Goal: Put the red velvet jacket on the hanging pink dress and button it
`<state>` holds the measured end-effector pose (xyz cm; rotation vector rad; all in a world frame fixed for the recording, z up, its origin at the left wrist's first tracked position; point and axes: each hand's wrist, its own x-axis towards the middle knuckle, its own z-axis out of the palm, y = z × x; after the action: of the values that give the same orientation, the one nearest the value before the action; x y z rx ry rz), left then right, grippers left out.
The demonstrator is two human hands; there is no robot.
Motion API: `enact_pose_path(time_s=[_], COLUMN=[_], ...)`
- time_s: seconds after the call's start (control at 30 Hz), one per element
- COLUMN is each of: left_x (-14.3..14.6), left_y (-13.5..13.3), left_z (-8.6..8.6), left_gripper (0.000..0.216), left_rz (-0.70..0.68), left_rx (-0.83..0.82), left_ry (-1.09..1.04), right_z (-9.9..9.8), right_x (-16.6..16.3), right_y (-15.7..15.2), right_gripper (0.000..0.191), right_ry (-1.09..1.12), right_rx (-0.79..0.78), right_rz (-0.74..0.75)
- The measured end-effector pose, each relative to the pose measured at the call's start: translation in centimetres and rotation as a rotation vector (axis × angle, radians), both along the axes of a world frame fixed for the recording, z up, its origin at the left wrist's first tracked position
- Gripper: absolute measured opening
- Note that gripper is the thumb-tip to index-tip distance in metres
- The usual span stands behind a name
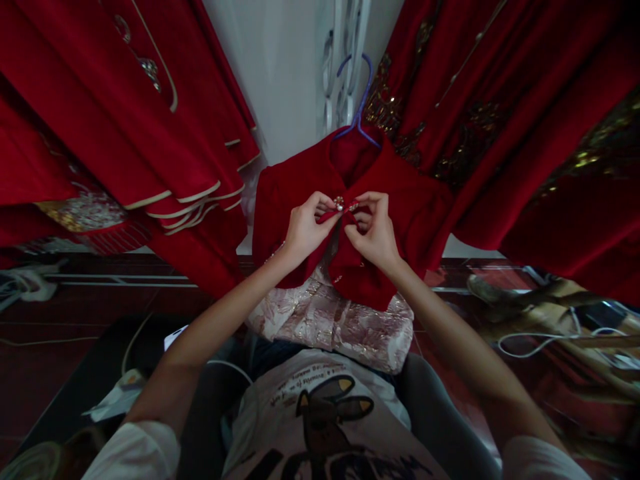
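A short red jacket (305,167) with a collar hangs in front of me on a purple hanger (359,120). Both my hands meet at its front opening, just below the neckline. My left hand (311,227) pinches the left front edge, beside a shiny jewelled button (339,203). On the other edge my right hand (373,230) pinches the red cloth by a second small sparkling piece. The two edges are close together between my fingertips; whether they are joined I cannot tell. A pale pink brocade garment (320,320) with metallic threads shows beneath the jacket, over my lap.
Red garments with pale piping (200,193) hang at the left, and red ones with gold sequins (385,100) at the right. The hanger hooks near white metal bars (345,60). White cables (530,343) and clutter lie low at the right. A dark seat (100,373) holds small items.
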<state>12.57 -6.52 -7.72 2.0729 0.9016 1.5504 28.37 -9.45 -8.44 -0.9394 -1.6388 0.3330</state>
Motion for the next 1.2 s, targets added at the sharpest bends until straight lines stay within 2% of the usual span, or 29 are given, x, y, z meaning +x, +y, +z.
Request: enact_pose_path(time_s=[0.17, 0.37, 0.5, 0.77, 0.97, 1.2], left_x=[0.3, -0.1, -0.4, -0.2, 0.5, 1.0], left_y=[-0.3, -0.5, -0.5, -0.8, -0.8, -0.8], left_z=[0.7, 1.6, 1.8, 2.1, 2.2, 2.0], left_gripper=[0.017, 0.017, 0.015, 0.01, 0.006, 0.006], left_rz=[0.007, 0.004, -0.027, -0.104, -0.037, 0.052], left_rx=[0.028, 0.099, 0.13, 0.133, 0.145, 0.159], left_ry=[0.098, 0.255, 0.313, 0.314, 0.324, 0.347], right_z=[-0.1, -0.4, -0.3, -0.2, -0.3, -0.2], right_x=[0.5, 0.9, 0.8, 0.9, 0.7, 1.0], right_y=[-0.4, -0.6, -0.3, -0.5, -0.2, -0.1], right_gripper=[0.04, 0.02, 0.02, 0.027, 0.029, 0.029], right_ry=[-0.02, 0.115, 0.218, 0.193, 0.322, 0.349], right_rx=[0.02, 0.012, 0.038, 0.058, 0.038, -0.013], right_rz=[-0.008, 0.0, 0.015, -0.036, -0.045, 0.042])
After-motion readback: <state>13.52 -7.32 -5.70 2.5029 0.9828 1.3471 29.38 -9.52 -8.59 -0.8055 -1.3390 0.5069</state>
